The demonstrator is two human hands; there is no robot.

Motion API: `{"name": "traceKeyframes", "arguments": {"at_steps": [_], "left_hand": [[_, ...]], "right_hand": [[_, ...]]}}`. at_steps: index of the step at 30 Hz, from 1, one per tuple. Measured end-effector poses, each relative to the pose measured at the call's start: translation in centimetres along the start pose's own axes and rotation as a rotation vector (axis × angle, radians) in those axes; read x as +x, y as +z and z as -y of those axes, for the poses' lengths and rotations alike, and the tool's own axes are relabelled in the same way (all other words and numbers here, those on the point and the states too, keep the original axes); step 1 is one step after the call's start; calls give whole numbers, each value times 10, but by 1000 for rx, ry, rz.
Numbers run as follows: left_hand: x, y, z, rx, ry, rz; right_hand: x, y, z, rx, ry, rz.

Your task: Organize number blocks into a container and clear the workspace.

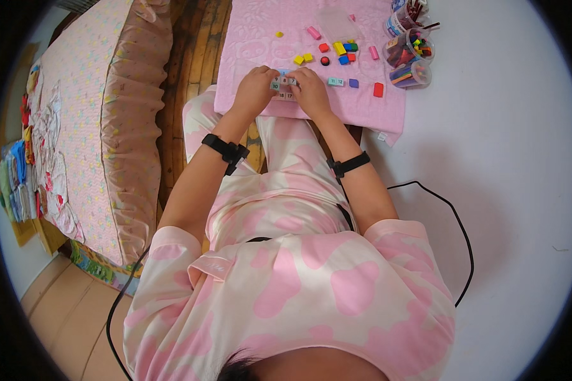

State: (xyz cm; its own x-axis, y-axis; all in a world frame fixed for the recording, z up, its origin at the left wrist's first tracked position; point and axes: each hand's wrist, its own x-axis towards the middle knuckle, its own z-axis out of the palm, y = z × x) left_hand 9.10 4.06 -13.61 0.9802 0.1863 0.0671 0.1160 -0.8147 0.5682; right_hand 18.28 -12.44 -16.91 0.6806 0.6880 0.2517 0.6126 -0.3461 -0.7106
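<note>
Near the front edge of a pink towel, both my hands are closed on a bent strip of small white and pale green numbered tiles point(285, 81). My left hand point(255, 90) pinches its left end, and my right hand point(311, 94) holds the other end with bent fingertips. More white numbered tiles point(286, 96) lie just below, partly hidden by my hands. To the right of my right hand is a separate pale green numbered piece point(336, 82), with a purple block point(354, 83) beside it. My fingers cover part of the held strip.
Yellow blocks point(303, 58), a red block point(378, 89), pink pieces point(374, 53) and a dark round piece point(325, 61) are scattered over the pink towel point(248, 38). Clear tubs point(410, 75) of coloured sticks stand at its right edge. A bed point(102, 114) is at left.
</note>
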Motion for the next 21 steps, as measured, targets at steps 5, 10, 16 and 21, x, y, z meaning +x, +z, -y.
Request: {"name": "traceKeyframes", "arguments": {"at_steps": [5, 10, 16, 21], "left_hand": [[9, 8, 2, -73, -50, 33], [8, 14, 6, -130, -178, 74], [2, 9, -5, -54, -110, 32], [-25, 7, -2, 124, 202, 1]], "right_hand": [[0, -1, 0, -139, 6, 19], [1, -2, 4, -144, 22, 48], [-4, -7, 3, -151, -16, -19], [-18, -37, -16, -203, -49, -78]]}}
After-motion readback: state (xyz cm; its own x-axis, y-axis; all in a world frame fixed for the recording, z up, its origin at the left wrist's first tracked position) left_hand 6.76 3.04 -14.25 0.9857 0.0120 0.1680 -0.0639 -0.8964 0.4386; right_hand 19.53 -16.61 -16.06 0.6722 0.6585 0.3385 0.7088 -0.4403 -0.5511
